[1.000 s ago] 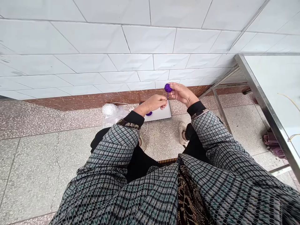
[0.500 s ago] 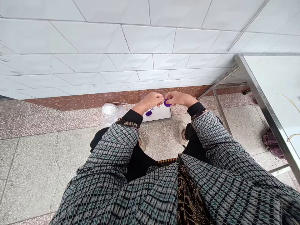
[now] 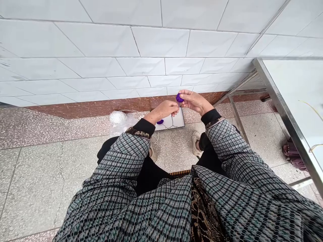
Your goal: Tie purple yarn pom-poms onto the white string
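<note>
A small ball of purple yarn (image 3: pixel 179 97) is pinched in the fingers of my right hand (image 3: pixel 193 101). Just below and to its left, my left hand (image 3: pixel 165 111) is closed in a pinch on a purple strand that runs down from the ball. Under my hands a shallow white tray (image 3: pixel 179 117) with a dark rim lies on the floor, partly hidden by my left hand and wrist. In it sits another purple ball (image 3: pixel 160 121), with a thin dark strand (image 3: pixel 172 122) trailing across the tray.
Left of the tray lies a ball of white yarn (image 3: pixel 118 117) in clear plastic, with loose white cord (image 3: pixel 155 139) near my shoe. A white tiled wall (image 3: pixel 161 43) rises in front. At right stands a metal-edged table (image 3: pixel 282 104), with a dark purple bundle (image 3: pixel 294 154) beneath.
My right hand has risen slightly and turned, bringing the purple ball above my left hand. My left hand has shifted a little right. More dark strand now shows across the tray.
</note>
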{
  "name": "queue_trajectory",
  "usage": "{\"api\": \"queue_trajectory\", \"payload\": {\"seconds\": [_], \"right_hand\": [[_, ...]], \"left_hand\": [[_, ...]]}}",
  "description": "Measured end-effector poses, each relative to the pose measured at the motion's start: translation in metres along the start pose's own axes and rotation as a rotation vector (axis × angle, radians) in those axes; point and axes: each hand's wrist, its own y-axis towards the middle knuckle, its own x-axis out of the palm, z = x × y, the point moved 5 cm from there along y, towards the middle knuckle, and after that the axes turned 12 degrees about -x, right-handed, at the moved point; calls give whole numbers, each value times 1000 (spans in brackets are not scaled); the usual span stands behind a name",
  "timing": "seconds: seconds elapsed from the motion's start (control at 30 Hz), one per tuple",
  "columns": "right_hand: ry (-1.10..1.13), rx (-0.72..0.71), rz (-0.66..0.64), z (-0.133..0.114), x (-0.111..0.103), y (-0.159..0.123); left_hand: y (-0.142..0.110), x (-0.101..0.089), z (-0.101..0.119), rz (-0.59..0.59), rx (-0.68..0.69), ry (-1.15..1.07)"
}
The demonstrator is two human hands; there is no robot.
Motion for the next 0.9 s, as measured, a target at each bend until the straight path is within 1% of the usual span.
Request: {"api": "queue_trajectory", "payload": {"seconds": [0.07,0.13,0.2,0.27,0.33,0.4,0.43,0.5,0.57,0.63,0.67,0.73,0.9], "right_hand": [[-4,-22,-49,-3,2,-2],[-37,-35,-138,-8,4,-5],[-146,-14,-249,-10,7,-9],[-338,31,-328,-8,8,-12],[-549,78,-325,-3,5,-12],[-699,104,-245,2,1,-9],[-726,99,-188,3,-1,-7],[-645,52,-72,4,-3,-2],[-418,-1,27,3,-4,2],[-177,-12,79,3,-5,4],[-89,-8,85,2,-5,5],[15,-7,60,0,-3,4],[59,-69,-67,-8,3,1]], "left_hand": [[1,2,-1,-23,12,8],[2,2,-3,-48,24,30],[3,0,-4,-40,22,68],[4,-6,-5,6,5,108],[4,-12,-5,59,-16,116],[4,-14,-4,77,-31,91],[3,-14,-3,74,-34,70],[1,-11,-1,48,-28,38],[-1,-7,2,15,-13,17],[-3,-5,4,-4,0,1],[-4,-4,4,-8,6,-5],[-6,-4,4,-12,8,-1],[-6,0,0,-55,7,75]]}}
